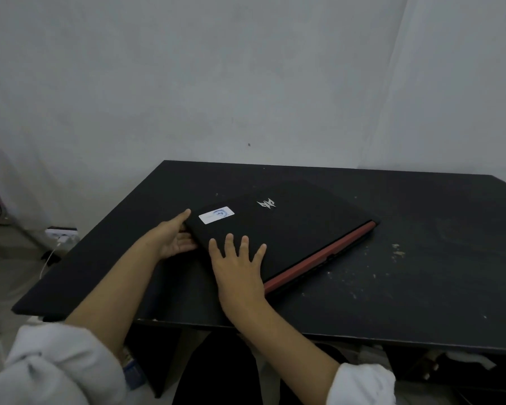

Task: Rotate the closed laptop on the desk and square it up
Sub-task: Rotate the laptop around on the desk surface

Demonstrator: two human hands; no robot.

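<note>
Both hands on a closed black laptop lying skewed on a dark surface

Right hand (240, 268) pressed flat on the lid near the frame's centre, fingers spread, gripping nothing; left hand (174, 236) cupped around the laptop's left corner, thumb on top and fingers tucked beneath the edge. Laptop (281, 229) sitting at centre frame, turned diagonally to the surface's edges, red rear strip (324, 255) running from lower centre toward the right, silver logo (266, 203) and white sticker (216, 215) on the lid. Black surface (421, 258) scuffed with pale flecks at right. White sleeves (56, 366) pushed up along the bottom edge. Grey wall (216, 68) filling the upper frame; white power strip (62, 232) with cable on the floor at left
</note>
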